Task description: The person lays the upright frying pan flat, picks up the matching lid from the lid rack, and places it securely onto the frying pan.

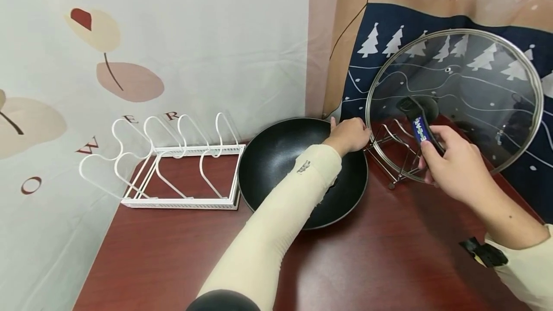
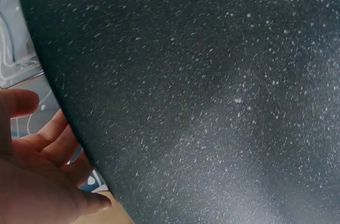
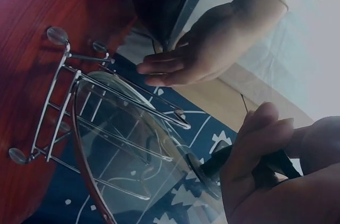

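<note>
One glass lid (image 1: 471, 90), upper right of frame, stood on edge in a wire rack (image 1: 383, 168), its handle (image 1: 419, 127) gripped by the nearer right hand (image 1: 453, 162); left hand (image 1: 349, 136), fingers loosely extended, lay at the right rim of one black wok (image 1: 281, 157), centre

The worktop (image 1: 173, 263) is red-brown, the wok (image 1: 274, 164) black with pale flecks (image 2: 239, 99) that may be speckling or only glare, the rack (image 1: 181, 203) white, the wire stand (image 3: 49, 102) silvery, the clear lid's (image 1: 468, 92) handle (image 1: 409, 105) black with a blue label (image 1: 420, 128), the sleeves (image 1: 276, 210) cream, one backdrop (image 1: 237, 23) pale with beige-and-pink leaves (image 1: 129, 80), the other partly navy with white trees (image 1: 368, 42).
</note>
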`<state>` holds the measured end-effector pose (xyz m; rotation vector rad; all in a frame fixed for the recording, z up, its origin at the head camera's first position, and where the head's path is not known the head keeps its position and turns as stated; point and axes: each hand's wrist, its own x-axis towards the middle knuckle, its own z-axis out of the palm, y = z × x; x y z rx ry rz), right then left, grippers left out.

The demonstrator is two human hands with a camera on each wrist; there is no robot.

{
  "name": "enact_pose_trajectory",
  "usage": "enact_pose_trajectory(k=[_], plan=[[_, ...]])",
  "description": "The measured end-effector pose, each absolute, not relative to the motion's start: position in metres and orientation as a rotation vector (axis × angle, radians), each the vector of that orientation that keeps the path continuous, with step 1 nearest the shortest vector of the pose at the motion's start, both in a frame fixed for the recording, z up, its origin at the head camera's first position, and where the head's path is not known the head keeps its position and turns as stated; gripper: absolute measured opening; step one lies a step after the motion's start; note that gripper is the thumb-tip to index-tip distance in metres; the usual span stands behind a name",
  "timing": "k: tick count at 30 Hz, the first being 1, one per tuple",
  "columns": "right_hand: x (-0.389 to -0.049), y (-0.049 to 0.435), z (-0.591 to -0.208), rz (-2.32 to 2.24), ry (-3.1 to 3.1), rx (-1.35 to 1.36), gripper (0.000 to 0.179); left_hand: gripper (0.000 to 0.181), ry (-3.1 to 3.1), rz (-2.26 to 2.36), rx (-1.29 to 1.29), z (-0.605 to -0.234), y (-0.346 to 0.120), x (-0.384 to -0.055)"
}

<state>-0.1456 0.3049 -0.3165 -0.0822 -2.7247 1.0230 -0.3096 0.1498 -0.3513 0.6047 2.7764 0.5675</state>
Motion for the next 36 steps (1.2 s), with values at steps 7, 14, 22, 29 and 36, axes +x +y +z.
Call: enact_pose_trajectory(k=[7,14,22,29,36], plan=[[-0.146,0.307,-0.316,1.034,-2.755,-0.116,0.045,0.033,2.766,0.511,0.668,-0.356,0.158,-0.309],[-0.147,0.308,-0.318,1.044,-2.754,-0.104,0.045,0.034,2.770,0.478,0.661,-0.358,0.165,-0.311],[-0.149,0.307,-0.319,1.040,-2.748,-0.101,0.046,0.032,2.802,0.455,0.625,-0.362,0.168,-0.318],[-0.149,0.307,-0.321,1.047,-2.753,-0.104,0.047,0.026,2.827,0.475,0.618,-0.364,0.169,-0.322],[-0.150,0.308,-0.321,1.060,-2.747,-0.102,0.047,0.022,2.845,0.525,0.604,-0.367,0.170,-0.329]])
